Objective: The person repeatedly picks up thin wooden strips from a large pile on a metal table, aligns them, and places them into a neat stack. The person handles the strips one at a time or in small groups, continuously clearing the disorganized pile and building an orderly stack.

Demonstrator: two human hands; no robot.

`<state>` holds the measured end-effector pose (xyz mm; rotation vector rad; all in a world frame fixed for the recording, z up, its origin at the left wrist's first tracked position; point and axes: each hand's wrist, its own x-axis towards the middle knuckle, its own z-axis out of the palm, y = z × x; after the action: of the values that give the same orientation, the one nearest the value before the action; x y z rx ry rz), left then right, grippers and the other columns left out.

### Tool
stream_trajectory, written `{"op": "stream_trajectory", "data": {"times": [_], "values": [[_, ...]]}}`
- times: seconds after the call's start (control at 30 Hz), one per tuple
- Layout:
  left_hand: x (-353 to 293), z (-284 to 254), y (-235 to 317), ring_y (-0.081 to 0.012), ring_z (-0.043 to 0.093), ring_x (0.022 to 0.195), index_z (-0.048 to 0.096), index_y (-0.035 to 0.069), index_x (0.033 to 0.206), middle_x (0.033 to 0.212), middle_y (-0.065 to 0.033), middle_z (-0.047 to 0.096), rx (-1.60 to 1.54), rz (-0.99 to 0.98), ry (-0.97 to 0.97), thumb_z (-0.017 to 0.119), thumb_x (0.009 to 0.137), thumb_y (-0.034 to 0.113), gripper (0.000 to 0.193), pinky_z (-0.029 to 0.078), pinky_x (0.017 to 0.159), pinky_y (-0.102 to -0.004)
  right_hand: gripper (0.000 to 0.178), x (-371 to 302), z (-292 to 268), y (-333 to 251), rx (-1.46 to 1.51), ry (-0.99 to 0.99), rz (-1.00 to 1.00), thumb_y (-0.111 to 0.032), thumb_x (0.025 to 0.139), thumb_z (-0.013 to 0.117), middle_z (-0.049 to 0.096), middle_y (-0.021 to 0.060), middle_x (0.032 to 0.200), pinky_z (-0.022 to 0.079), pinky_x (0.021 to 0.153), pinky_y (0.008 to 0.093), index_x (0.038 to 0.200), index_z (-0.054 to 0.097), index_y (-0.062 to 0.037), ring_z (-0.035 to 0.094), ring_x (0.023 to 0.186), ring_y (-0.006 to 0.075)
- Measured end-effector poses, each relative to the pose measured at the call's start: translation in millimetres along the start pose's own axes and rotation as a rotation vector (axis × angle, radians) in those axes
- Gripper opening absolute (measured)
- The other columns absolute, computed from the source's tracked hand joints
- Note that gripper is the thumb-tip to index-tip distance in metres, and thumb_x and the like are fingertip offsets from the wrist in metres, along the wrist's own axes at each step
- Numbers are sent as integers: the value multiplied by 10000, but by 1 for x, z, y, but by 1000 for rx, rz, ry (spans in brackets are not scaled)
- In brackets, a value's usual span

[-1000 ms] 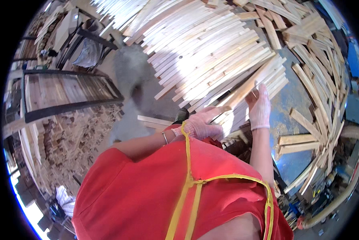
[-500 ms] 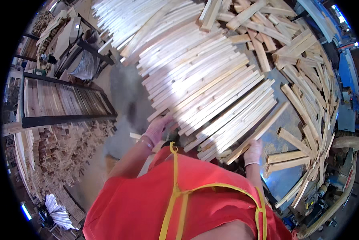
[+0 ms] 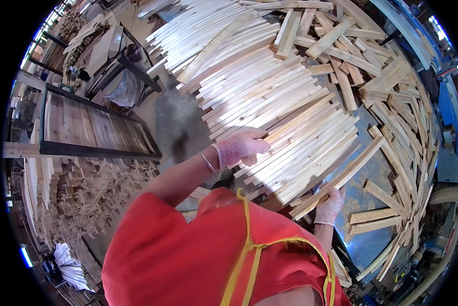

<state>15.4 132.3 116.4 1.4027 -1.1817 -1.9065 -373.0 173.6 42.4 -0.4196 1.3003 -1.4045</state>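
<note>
A row of pale wooden strips (image 3: 310, 145) lies side by side before me, slanting up to the right. My left hand (image 3: 242, 146), in a light pinkish glove, lies across the left part of the row. Its fingers are bent over the far edge of the nearer strips, beside a dark gap; the strips partly hide the grip. My right hand (image 3: 330, 206), gloved too, is closed at the near right around a thicker wooden strip (image 3: 349, 171) that lies apart from the row. Some of its fingers are hidden behind that strip.
Loose wooden pieces (image 3: 387, 102) lie heaped at the right on a blue-grey metal surface (image 3: 364, 239). More strips (image 3: 213, 38) lie beyond the row. Stacked lumber (image 3: 106, 196) and a dark-framed rack (image 3: 101, 150) stand at the left. A ribbed hose (image 3: 438, 275) hangs at the lower right.
My left hand has moved from the row's left ends onto the strips, up and to the right. The dark gap now lies farther up the row. The right hand remains at the thicker strip.
</note>
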Motion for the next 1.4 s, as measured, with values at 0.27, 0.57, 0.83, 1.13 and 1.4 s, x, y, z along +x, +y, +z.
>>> {"op": "stream_trajectory", "data": {"times": [0.27,0.57,0.83,1.13,1.4], "values": [[-22,46,-15,-421,600,1320,469,1,1549,1401,-263,608,782,244,-60,761,823,575,970,517,1076,-490,606,-12,161,53,64,-170,180,-62,926,697,634,127,1231,621,923,447,1492,486,-109,673,1070,303],[-25,-64,37,-431,741,1072,487,-8,1559,1262,-234,724,949,197,361,717,892,279,762,617,906,-497,909,-46,329,56,-250,-371,-137,-52,938,731,514,207,1543,481,1155,441,1710,251,-70,554,1376,330],[-19,-328,75,-273,745,999,527,139,1609,1195,-129,768,1033,335,1022,716,899,219,739,621,848,-408,857,-34,305,14,-364,-487,-112,-85,989,729,387,257,1720,336,1296,439,1697,272,67,392,1593,351],[30,-436,50,-466,705,1131,463,95,1620,1239,-237,731,1352,-22,1010,658,914,204,740,543,998,-578,686,-1,89,38,-492,152,-141,-35,1018,655,530,281,1617,409,1256,421,1642,395,78,533,1500,337],[-43,-190,-90,-284,723,953,726,71,1203,1084,-100,742,1026,20,127,698,1027,325,310,600,874,-428,906,14,40,9,-1100,344,193,-433,926,829,724,239,1299,525,1064,372,1576,450,71,707,1199,288]]}}
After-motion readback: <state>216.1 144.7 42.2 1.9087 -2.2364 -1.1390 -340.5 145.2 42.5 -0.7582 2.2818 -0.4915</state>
